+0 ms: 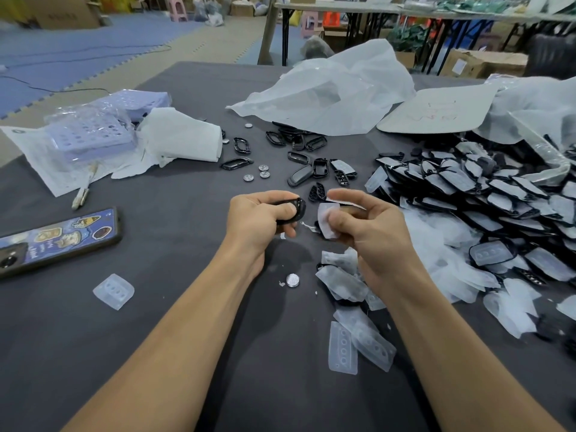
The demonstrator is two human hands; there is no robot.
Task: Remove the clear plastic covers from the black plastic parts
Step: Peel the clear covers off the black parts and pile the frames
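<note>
Soft, even indoor light, faint shadows beneath the forearms, wide-angle bending and blur toward the edges.

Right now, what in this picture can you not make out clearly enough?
Head view only:
black part, mostly hidden inside the left hand
pile of covered parts, cut off by the right edge
phone, cut off by the left edge
red writing on the white board, too blurred to read

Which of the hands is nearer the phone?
Left. The left hand, gripping a black part, is right of the phone; the right hand, pinching a clear cover, is farther right.
</note>
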